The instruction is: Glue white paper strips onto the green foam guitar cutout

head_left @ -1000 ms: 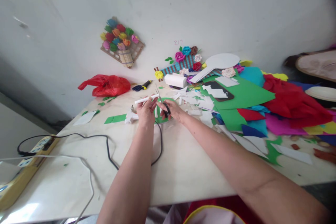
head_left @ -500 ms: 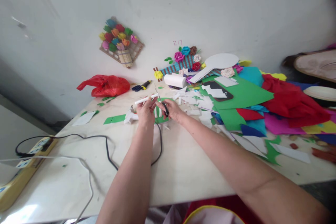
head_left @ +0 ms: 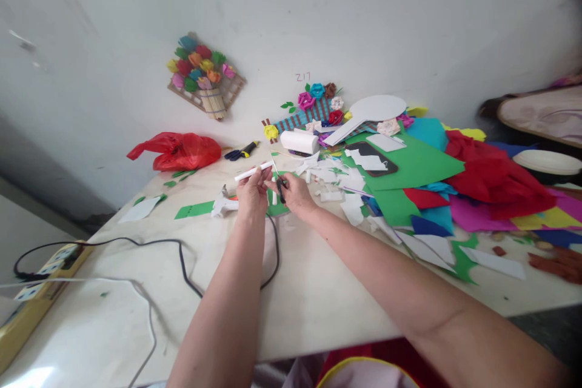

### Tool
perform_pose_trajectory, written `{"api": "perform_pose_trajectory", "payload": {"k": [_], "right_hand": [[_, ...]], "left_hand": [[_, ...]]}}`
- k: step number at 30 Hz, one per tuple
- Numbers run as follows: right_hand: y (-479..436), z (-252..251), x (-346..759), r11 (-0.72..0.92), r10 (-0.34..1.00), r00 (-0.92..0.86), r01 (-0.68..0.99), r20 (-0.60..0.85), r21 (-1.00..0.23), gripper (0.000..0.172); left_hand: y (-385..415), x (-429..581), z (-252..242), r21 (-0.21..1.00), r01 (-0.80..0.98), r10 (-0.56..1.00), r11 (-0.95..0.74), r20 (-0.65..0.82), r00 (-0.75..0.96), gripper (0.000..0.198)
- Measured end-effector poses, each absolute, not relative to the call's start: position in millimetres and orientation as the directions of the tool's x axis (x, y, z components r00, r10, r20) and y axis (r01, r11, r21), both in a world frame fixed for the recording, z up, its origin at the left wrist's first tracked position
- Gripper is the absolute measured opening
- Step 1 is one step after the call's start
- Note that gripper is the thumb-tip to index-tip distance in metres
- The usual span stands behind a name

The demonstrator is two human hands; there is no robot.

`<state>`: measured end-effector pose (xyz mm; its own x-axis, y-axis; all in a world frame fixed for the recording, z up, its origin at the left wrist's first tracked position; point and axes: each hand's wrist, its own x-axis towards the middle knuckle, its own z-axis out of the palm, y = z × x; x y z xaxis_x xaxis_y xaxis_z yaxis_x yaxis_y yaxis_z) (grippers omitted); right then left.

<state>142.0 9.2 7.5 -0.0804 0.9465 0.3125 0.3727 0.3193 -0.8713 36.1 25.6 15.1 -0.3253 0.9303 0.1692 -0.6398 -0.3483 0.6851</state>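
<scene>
My left hand (head_left: 253, 191) pinches a thin white paper roll (head_left: 245, 175), which slants up to the right. In my right hand (head_left: 297, 195) is a pair of scissors (head_left: 281, 189) with dark handles, its blades pointing up at the right end of the roll. Whether the blades touch the roll is hard to make out. Below the hands lies a green piece (head_left: 286, 209), partly covered, with a short white roll (head_left: 274, 199) on it. A white glue gun (head_left: 222, 204) lies left of my left hand, beside a green strip (head_left: 195, 210).
White paper scraps (head_left: 331, 176), green sheets (head_left: 413, 163) and a dark phone (head_left: 384, 163) spread rightwards. At the back are a red plastic bag (head_left: 186, 151), pliers (head_left: 243, 150) and a white paper roll (head_left: 300, 142). A black cable (head_left: 182, 254) runs to a power strip (head_left: 50, 279).
The view has turned slightly to the right. My hands stay close together, with the scissors and the thin white roll still held; the scissors have shifted slightly against the roll's end.
</scene>
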Motion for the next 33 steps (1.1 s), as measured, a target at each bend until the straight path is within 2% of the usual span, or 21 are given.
{"api": "perform_pose_trajectory", "payload": {"k": [3, 10, 13, 15, 17, 19, 20, 22, 25, 33], "right_hand": [[9, 9, 144, 0.340, 0.940, -0.088, 0.359, 0.331, -0.869, 0.033], [3, 10, 144, 0.325, 0.945, -0.116, 0.209, 0.307, -0.922, 0.036], [8, 9, 145, 0.323, 0.946, -0.077, 0.225, 0.314, -0.919, 0.039], [16, 8, 151, 0.316, 0.945, -0.013, 0.305, 0.328, -0.898, 0.040], [24, 8, 163, 0.256, 0.929, 0.106, 0.512, 0.356, -0.820, 0.039], [33, 8, 178, 0.142, 0.891, 0.196, 0.737, 0.409, -0.661, 0.039], [36, 8, 185, 0.082, 0.889, 0.196, 0.821, 0.414, -0.565, 0.041], [41, 9, 200, -0.013, 0.930, 0.158, 0.916, 0.333, -0.401, 0.041], [45, 9, 215, -0.104, 0.953, 0.180, 0.950, 0.245, -0.293, 0.038], [44, 17, 219, -0.111, 0.984, 0.140, 0.964, 0.108, -0.243, 0.040]], "left_hand": [[25, 36, 16, 0.674, -0.660, 0.937, -0.332, 0.154, -0.314, 0.013], [25, 31, 18, 0.670, -0.669, 0.938, -0.322, 0.127, -0.324, 0.011], [24, 30, 19, 0.673, -0.671, 0.938, -0.312, 0.105, -0.331, 0.012], [23, 29, 19, 0.676, -0.674, 0.942, -0.299, 0.097, -0.322, 0.013], [22, 28, 19, 0.680, -0.675, 0.948, -0.287, 0.098, -0.304, 0.013], [21, 28, 19, 0.691, -0.669, 0.954, -0.274, 0.109, -0.278, 0.014], [20, 28, 19, 0.702, -0.661, 0.958, -0.265, 0.116, -0.261, 0.015], [19, 29, 19, 0.737, -0.629, 0.966, -0.245, 0.132, -0.223, 0.016], [17, 31, 19, 0.801, -0.556, 0.973, -0.224, 0.153, -0.172, 0.020], [12, 31, 16, 0.896, -0.382, 0.974, -0.226, 0.219, -0.062, 0.034]]}}
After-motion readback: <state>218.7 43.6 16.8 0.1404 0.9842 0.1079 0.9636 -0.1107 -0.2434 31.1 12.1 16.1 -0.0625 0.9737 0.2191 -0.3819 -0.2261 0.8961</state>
